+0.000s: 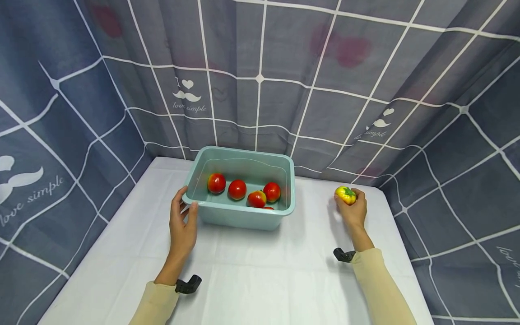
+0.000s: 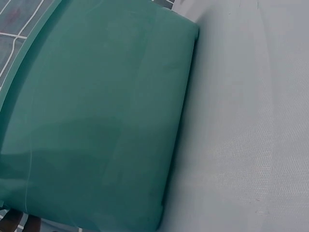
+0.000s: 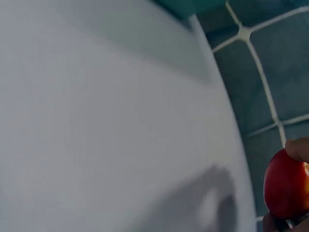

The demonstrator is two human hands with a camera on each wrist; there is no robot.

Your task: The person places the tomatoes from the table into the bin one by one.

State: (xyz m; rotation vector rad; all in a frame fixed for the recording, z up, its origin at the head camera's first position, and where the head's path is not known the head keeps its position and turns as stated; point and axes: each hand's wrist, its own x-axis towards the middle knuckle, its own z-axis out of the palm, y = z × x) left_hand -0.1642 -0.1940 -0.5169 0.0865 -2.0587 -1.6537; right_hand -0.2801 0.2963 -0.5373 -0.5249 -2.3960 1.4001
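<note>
My left hand [image 1: 183, 228] holds the front left corner of a light teal plastic bin [image 1: 239, 219], thumb at the front rim and fingers at the left side. The bin's long side fills much of the left wrist view, with fingertips [image 2: 31, 223] at the lower left. Inside the bin lie several red tomatoes [image 1: 237, 189], one mostly hidden behind the front wall. Over the table's right side, my right hand [image 1: 354, 212] grips a tomato [image 1: 345, 195], yellow around its green stem. In the right wrist view that tomato [image 3: 284, 186] shows a red underside.
A white cloth covers the table [image 1: 252, 280]. Grey-blue curtains [image 1: 227, 95] with white grid lines stand behind it and at both sides. The bin sits near the table's back edge, left of the middle.
</note>
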